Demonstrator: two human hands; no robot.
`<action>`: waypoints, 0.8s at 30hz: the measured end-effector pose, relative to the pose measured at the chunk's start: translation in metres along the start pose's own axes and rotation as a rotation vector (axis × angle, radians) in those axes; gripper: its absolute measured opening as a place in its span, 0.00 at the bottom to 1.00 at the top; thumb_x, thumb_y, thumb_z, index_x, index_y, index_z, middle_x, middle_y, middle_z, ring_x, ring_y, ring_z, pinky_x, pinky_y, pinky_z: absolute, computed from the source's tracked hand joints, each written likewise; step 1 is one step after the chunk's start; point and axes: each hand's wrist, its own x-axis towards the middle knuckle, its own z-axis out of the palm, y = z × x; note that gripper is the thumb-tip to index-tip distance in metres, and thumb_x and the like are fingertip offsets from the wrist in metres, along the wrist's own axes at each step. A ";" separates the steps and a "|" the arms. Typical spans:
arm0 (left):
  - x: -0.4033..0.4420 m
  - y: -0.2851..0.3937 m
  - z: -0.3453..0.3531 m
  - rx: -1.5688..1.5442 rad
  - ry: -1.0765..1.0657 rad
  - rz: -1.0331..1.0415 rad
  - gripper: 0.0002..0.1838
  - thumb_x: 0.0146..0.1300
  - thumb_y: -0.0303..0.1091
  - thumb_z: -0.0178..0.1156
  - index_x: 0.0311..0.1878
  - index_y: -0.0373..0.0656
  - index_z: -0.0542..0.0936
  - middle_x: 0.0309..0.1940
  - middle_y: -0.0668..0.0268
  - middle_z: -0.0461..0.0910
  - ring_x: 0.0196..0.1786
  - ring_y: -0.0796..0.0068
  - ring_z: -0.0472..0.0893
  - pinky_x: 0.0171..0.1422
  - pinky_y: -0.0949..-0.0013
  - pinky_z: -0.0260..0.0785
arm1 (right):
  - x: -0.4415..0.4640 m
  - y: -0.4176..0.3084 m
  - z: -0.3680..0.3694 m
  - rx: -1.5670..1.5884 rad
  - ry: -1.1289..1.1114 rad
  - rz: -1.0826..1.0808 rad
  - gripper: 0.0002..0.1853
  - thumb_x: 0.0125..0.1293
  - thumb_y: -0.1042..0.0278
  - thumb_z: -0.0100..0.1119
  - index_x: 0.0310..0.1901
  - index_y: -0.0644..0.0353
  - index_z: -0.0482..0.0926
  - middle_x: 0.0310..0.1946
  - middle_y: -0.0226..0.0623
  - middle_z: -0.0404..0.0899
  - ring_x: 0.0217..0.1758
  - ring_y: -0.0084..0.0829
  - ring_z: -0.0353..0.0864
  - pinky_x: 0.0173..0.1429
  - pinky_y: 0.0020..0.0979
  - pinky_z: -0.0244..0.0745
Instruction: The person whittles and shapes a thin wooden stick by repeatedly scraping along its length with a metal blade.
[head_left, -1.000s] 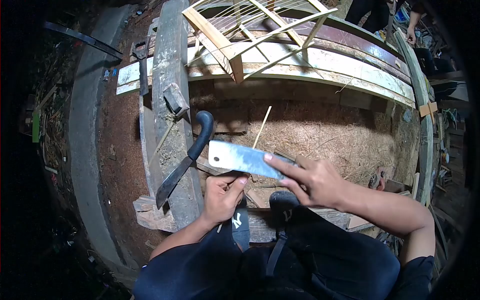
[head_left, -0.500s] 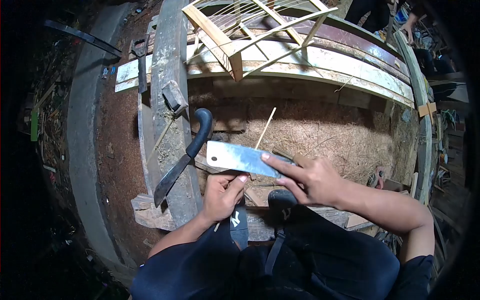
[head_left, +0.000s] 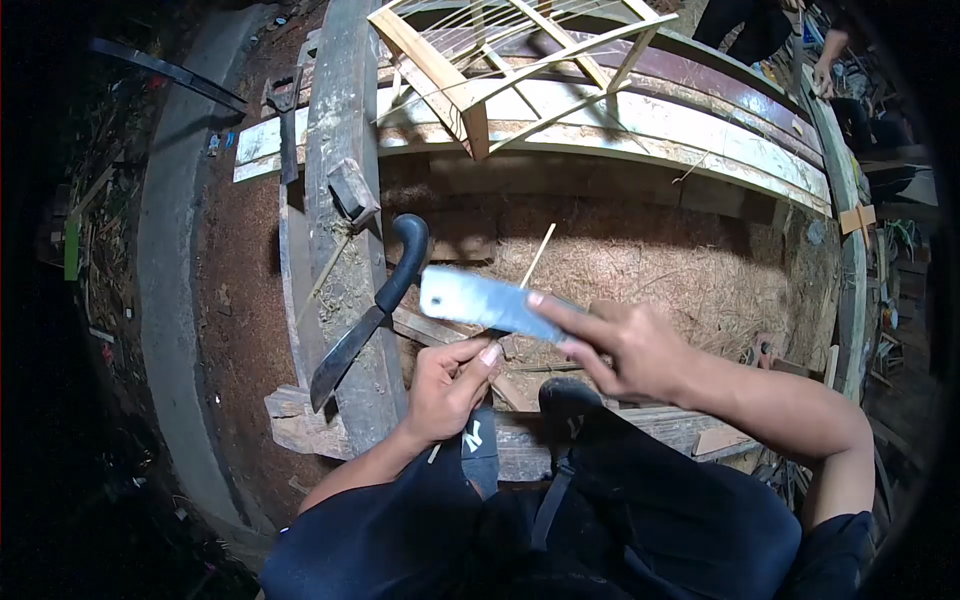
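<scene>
My right hand (head_left: 640,350) grips a cleaver (head_left: 482,302) with a broad pale metal blade and a hole near its far corner. One finger lies along the back of the blade. Below the blade, my left hand (head_left: 450,390) is closed in a pinch around a thin wooden stick (head_left: 541,252). The stick slants up past the cleaver, which hides part of its length; its lower end shows under my left hand. To the left lies a machete (head_left: 345,352) with a dark blade and a curved black handle, resting on a thick beam.
A wooden frame strung with thin strands (head_left: 425,62) stands on the white plank (head_left: 720,167). On the worn beam (head_left: 335,110) sits a small wooden block with a dark slot (head_left: 350,190). A handsaw (head_left: 288,135) lies left. Another person's hand (head_left: 828,65) shows top right.
The cleaver has shifted slightly up and tilted, its blade now blurred by motion. The left hand stays nearly in place on the stick.
</scene>
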 end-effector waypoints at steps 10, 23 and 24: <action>0.003 0.002 0.001 -0.045 0.015 0.005 0.17 0.76 0.30 0.51 0.62 0.32 0.77 0.18 0.81 0.65 0.18 0.92 0.59 0.22 0.79 0.49 | -0.001 0.003 0.001 -0.130 -0.073 -0.088 0.28 0.73 0.53 0.53 0.73 0.39 0.65 0.24 0.48 0.79 0.18 0.43 0.80 0.24 0.43 0.80; 0.003 0.017 -0.003 0.030 0.044 0.045 0.20 0.76 0.28 0.50 0.66 0.33 0.74 0.16 0.81 0.64 0.18 0.93 0.60 0.23 0.80 0.51 | 0.029 0.035 -0.022 0.139 0.119 0.383 0.25 0.75 0.57 0.53 0.71 0.50 0.69 0.21 0.51 0.81 0.18 0.34 0.79 0.28 0.40 0.75; 0.005 0.018 -0.002 0.009 0.068 0.024 0.20 0.76 0.28 0.50 0.68 0.33 0.73 0.16 0.81 0.64 0.19 0.93 0.61 0.25 0.81 0.52 | 0.029 0.024 -0.025 0.209 0.102 0.386 0.28 0.74 0.56 0.54 0.72 0.58 0.67 0.26 0.51 0.83 0.21 0.36 0.81 0.32 0.42 0.75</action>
